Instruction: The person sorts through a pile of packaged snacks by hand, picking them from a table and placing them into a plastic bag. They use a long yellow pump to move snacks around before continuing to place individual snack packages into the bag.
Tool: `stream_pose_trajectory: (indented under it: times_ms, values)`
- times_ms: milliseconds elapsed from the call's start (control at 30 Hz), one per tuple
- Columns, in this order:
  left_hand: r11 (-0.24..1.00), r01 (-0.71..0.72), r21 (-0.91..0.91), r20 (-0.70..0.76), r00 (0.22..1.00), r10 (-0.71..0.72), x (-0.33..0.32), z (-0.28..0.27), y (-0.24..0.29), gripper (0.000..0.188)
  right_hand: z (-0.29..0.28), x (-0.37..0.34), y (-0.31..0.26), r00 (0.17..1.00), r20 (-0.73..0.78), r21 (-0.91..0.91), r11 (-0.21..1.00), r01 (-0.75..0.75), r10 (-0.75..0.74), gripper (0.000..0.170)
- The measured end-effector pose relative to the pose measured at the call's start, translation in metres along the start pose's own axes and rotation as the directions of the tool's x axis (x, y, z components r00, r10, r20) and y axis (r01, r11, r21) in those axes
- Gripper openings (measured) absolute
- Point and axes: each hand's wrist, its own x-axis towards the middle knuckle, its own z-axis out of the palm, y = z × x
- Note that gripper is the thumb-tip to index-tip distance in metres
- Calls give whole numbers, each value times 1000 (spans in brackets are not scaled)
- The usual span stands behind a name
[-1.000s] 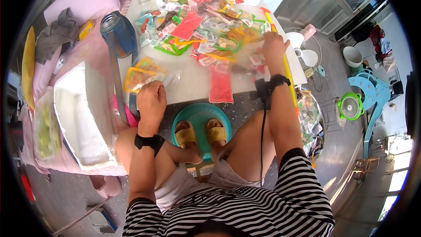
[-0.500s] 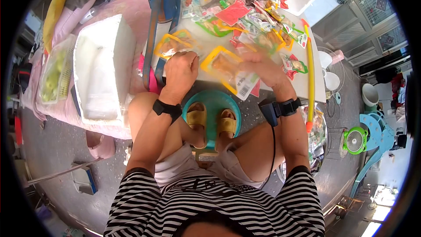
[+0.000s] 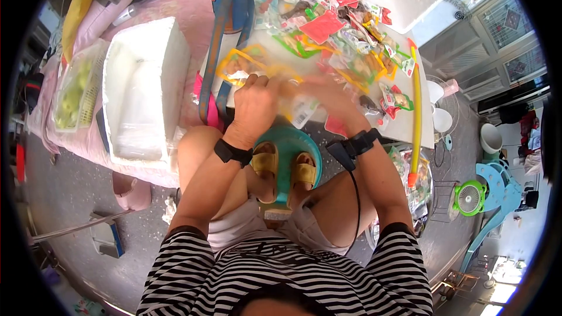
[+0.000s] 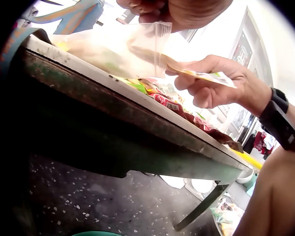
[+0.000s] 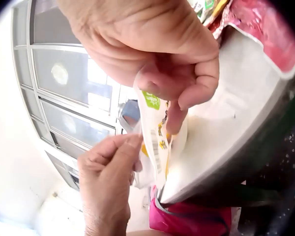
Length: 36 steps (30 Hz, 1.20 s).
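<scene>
left hand point(image 5: 108, 179) is pinching clear bag point(image 4: 113, 53), right hand point(image 5: 147, 49) is gripping printed packet point(image 5: 155, 129); if inserting, keep bag mouth spread.

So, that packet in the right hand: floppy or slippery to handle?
The packet probably bends easily, looking thin edge-on from the left wrist. It's likely light, since the right hand just pinches it. Its smooth-looking printed face might be slippery.
</scene>
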Motion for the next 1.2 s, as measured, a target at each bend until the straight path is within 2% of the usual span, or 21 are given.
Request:
stream_pose_trajectory:
  times_ms: [67,133,167,200,233,267,367,467,567,633,700,767,867,967,1033,1067,1167,1200]
  values:
    - [999,-18,-35,-4,1000,18,1,-2,4,4,10,24,27,996,14,109,991,81,-83,28]
    - [1000,-23,-21,18,1000,23,-1,2,0,5,19,27,30,938,45,11,939,344,-344,29]
    - [1000,-23,-12,26,999,23,-2,3,-2,5,22,28,29,935,45,115,931,346,-353,30]
    - [1000,-15,-10,23,1000,15,-1,3,-4,5,26,29,27,931,46,218,913,344,-361,31]
    - [1000,-6,-8,19,1000,6,-1,3,-6,5,29,28,26,968,52,457,868,196,-246,32]
    - [1000,6,-7,16,1000,-5,-1,4,-7,5,33,27,26,988,89,662,749,37,-128,32]
    - [1000,12,-11,27,1000,-12,-2,6,-10,6,25,22,47,978,81,750,658,67,-192,33]
    - [999,11,-48,-13,1000,-12,-1,6,-8,5,34,0,26,999,27,768,640,6,-42,28]
    - [998,-1,-58,-31,1000,-1,-2,7,-7,5,31,10,40,990,-3,657,746,-105,142,26]
    - [999,-13,-47,-5,1000,13,-3,9,-8,5,33,23,43,994,-61,496,867,-51,93,23]
    - [999,-18,-46,9,1000,18,-3,10,-6,5,38,35,42,996,-82,501,865,16,29,21]
    - [998,-15,-55,14,1000,15,-3,7,-3,5,49,42,40,995,-85,672,735,89,-42,18]
    - [999,10,-36,11,1000,-10,-1,2,-3,5,59,40,25,992,-126,672,733,103,-24,16]
    - [999,12,-36,15,1000,-12,-2,3,-5,3,54,40,29,989,-116,672,725,149,-95,13]
    - [999,13,-34,28,1000,-12,-3,4,-7,6,39,13,4,978,-156,346,920,185,-138,13]
    - [999,11,-35,38,999,-10,-4,4,-8,7,31,1,-3,972,-171,163,968,189,-161,14]
    - [999,30,-45,113,993,-25,-4,-1,-3,20,-3,22,16,924,-321,-127,977,173,-206,21]
    - [999,28,-35,149,989,-22,-5,-2,-1,26,-7,27,19,922,-349,-123,983,133,-168,22]
